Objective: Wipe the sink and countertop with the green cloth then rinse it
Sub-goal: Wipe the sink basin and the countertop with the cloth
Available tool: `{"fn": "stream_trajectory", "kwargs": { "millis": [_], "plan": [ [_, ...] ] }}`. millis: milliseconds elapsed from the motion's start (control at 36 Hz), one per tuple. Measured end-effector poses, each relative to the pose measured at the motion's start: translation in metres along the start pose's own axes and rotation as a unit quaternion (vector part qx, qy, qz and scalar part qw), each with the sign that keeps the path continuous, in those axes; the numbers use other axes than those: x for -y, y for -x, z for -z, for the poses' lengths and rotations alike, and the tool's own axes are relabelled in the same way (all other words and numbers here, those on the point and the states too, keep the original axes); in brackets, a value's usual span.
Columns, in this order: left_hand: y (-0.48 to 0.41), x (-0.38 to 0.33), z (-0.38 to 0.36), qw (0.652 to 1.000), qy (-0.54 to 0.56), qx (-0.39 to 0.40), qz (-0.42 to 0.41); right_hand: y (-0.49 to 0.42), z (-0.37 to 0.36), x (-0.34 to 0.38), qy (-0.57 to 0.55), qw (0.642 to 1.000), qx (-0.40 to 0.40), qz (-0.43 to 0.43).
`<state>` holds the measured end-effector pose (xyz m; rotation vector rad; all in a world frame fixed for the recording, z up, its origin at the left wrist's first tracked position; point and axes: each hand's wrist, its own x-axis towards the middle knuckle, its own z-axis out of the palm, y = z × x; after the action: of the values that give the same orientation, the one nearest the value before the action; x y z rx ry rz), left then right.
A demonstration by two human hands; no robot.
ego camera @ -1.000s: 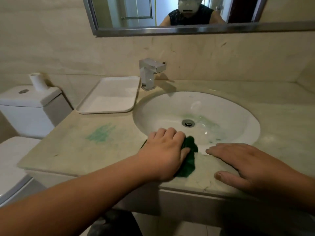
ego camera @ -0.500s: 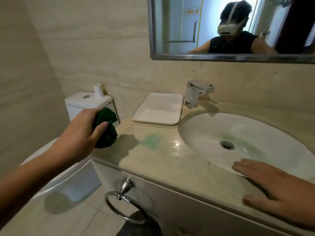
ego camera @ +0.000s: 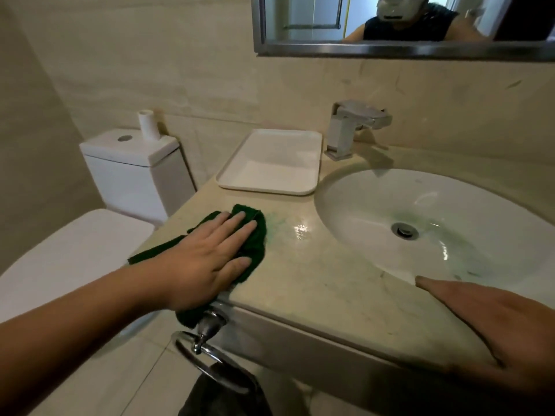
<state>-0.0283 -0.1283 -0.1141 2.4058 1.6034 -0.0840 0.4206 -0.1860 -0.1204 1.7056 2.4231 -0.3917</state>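
The green cloth (ego camera: 253, 235) lies spread on the left part of the beige countertop (ego camera: 324, 283), one end hanging over the front edge. My left hand (ego camera: 207, 256) presses flat on it with straight fingers. A faint green smear shows just right of the cloth. The white oval sink (ego camera: 375, 202) sits to the right, with green streaks near its drain (ego camera: 404, 230). My right hand (ego camera: 492, 325) rests flat on the counter's front edge, beside the sink rim.
A white tray (ego camera: 271, 162) sits at the back of the counter, left of the chrome faucet (ego camera: 351, 127). A toilet (ego camera: 132, 166) stands left of the counter. A chrome towel ring (ego camera: 207, 352) with a dark towel hangs below the front edge. A mirror (ego camera: 390, 22) is above.
My left hand, which held the bunched cloth in the air left of the counter, has come down and now presses the cloth flat on the countertop. The right hand stays put.
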Motion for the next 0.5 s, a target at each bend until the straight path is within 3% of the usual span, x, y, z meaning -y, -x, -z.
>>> {"fn": "stream_trajectory", "kwargs": {
  "millis": [111, 222, 361, 444, 500],
  "plan": [
    [-0.040, -0.065, 0.001, 0.998, -0.029, 0.004, -0.056, 0.004, 0.006, 0.006, 0.014, 0.999, -0.016, 0.028],
    [-0.079, -0.136, -0.011, 0.984, -0.039, -0.068, -0.157, 0.004, 0.016, 0.016, 0.015, 1.000, 0.004, 0.024],
    [-0.098, -0.195, -0.008, 0.961, 0.164, -0.145, -0.169, 0.009, 0.016, 0.016, 0.015, 0.999, -0.006, 0.032],
    [-0.086, -0.175, 0.020, 0.913, 0.301, -0.234, -0.147, 0.012, 0.019, 0.018, 0.023, 1.000, 0.020, 0.007],
    [-0.067, -0.145, 0.040, 0.888, 0.317, -0.302, -0.142, 0.012, 0.022, 0.019, 0.021, 0.999, 0.037, 0.000]
  ]
}}
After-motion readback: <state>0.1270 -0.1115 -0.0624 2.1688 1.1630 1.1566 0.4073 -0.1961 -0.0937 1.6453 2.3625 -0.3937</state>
